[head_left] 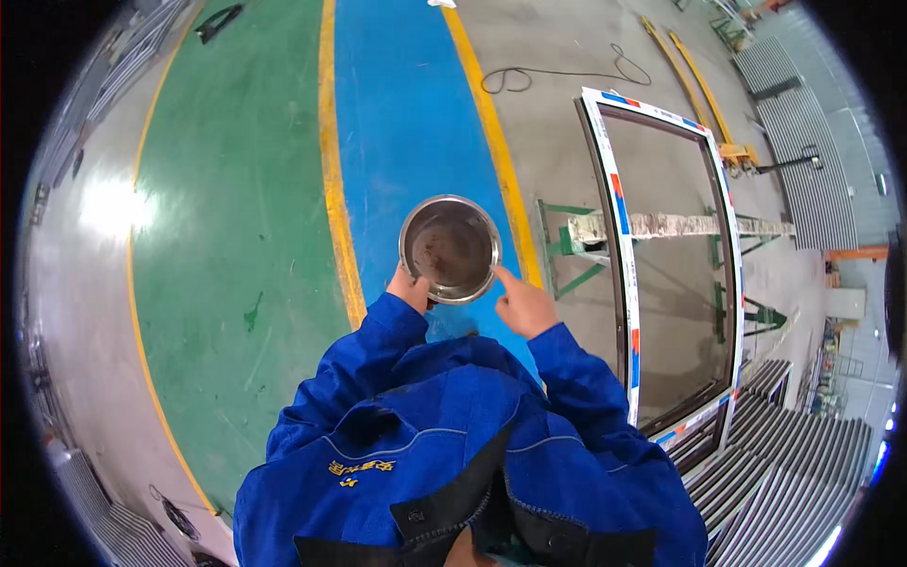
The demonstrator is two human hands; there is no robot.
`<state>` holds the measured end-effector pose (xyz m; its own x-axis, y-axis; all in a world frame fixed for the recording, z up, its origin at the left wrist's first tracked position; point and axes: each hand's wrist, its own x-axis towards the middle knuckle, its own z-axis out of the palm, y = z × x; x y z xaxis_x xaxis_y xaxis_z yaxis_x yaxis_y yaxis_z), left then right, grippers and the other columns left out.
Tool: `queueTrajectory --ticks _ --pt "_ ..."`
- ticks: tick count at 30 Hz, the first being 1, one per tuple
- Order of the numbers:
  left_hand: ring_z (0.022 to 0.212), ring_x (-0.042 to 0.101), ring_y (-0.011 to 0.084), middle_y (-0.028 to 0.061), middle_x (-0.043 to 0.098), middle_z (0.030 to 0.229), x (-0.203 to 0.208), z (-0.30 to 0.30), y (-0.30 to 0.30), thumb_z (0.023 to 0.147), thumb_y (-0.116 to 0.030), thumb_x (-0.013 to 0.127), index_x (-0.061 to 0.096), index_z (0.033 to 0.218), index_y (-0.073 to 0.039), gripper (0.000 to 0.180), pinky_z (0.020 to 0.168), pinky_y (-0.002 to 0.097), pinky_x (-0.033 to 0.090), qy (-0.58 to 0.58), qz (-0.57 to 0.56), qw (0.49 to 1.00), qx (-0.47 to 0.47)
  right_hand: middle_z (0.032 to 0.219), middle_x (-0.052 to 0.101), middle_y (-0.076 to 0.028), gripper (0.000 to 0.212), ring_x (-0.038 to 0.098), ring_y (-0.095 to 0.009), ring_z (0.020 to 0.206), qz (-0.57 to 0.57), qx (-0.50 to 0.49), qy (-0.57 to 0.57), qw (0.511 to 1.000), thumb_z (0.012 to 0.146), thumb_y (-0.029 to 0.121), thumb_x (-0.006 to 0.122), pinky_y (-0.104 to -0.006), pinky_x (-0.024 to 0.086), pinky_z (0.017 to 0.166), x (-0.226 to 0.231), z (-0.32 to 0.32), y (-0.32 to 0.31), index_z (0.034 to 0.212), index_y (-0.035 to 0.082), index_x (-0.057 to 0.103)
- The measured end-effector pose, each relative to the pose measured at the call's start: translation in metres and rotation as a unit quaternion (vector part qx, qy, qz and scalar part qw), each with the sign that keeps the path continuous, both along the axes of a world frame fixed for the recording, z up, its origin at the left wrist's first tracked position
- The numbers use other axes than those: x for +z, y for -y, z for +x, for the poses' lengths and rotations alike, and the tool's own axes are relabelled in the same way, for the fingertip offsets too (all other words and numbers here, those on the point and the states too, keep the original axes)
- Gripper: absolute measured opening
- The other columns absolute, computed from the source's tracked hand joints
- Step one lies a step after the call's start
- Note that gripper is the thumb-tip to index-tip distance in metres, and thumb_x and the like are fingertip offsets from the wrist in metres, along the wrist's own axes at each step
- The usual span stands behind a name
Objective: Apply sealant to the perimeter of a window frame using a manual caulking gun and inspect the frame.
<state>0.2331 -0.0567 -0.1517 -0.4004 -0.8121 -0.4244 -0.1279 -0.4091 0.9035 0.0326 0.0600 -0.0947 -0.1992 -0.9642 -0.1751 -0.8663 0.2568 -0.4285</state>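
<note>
A round steel bowl [451,249] with a dull brown, stained inside is held out in front of my chest, above the blue floor lane. My left hand [410,288] grips its near-left rim, thumb on the edge. My right hand [522,303] is at the bowl's near-right rim, index finger stretched out and touching the edge while the other fingers are curled. Both arms wear blue jacket sleeves.
A white window frame [625,274] with a glass pane lies on green metal trestles [567,248] to the right. Stacks of grey profiles [794,472] fill the lower right. A black cable [557,74] loops on the grey floor ahead. Yellow lines border the blue and green lanes.
</note>
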Motion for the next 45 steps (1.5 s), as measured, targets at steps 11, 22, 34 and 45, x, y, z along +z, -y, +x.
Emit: queueTrajectory --ticks 11,22,34,45 --pt "0.082 0.065 0.0188 0.0136 0.064 0.102 -0.011 -0.009 0.008 0.086 0.0 0.051 0.041 0.128 -0.001 0.043 0.064 0.0299 0.054 -0.054 -0.022 0.996 -0.069 0.09 0.067 -0.02 0.063 0.065 -0.037 0.084 0.189 0.039 -0.12 0.974 0.085 0.01 0.048 -0.0502 0.05 0.071 -0.028 -0.013 0.031 0.144 0.028 0.035" --pt "0.052 0.062 0.0198 0.0128 0.066 0.081 0.007 -0.042 0.053 0.086 -0.006 0.046 0.05 0.119 -0.002 0.034 0.041 0.0305 0.049 -0.027 0.085 0.981 -0.174 0.091 0.065 -0.024 0.078 0.062 -0.041 0.082 0.126 -0.078 -0.037 0.988 0.079 0.002 0.052 -0.0506 0.047 0.069 0.014 -0.028 0.032 0.148 0.027 0.026" --pt "0.072 0.069 0.0245 0.015 0.069 0.091 0.04 -0.132 0.136 0.088 -0.018 0.05 0.056 0.117 0.001 0.034 0.053 0.0328 0.056 -0.04 0.116 0.973 -0.196 0.088 0.064 -0.02 0.073 0.065 -0.034 0.081 -0.053 -0.262 -0.04 0.963 0.08 0.01 0.054 -0.0434 0.052 0.072 0.07 -0.162 0.062 0.147 0.018 0.028" --pt "0.075 0.068 0.026 0.0165 0.065 0.101 0.082 -0.215 0.179 0.088 -0.011 0.049 0.05 0.123 0.0 0.038 0.055 0.0347 0.058 0.015 0.11 0.989 -0.098 0.102 0.06 -0.024 0.07 0.062 -0.042 0.086 -0.051 -0.229 0.013 0.972 0.084 0.011 0.051 -0.0503 0.05 0.076 0.019 -0.367 0.106 0.147 0.029 0.026"
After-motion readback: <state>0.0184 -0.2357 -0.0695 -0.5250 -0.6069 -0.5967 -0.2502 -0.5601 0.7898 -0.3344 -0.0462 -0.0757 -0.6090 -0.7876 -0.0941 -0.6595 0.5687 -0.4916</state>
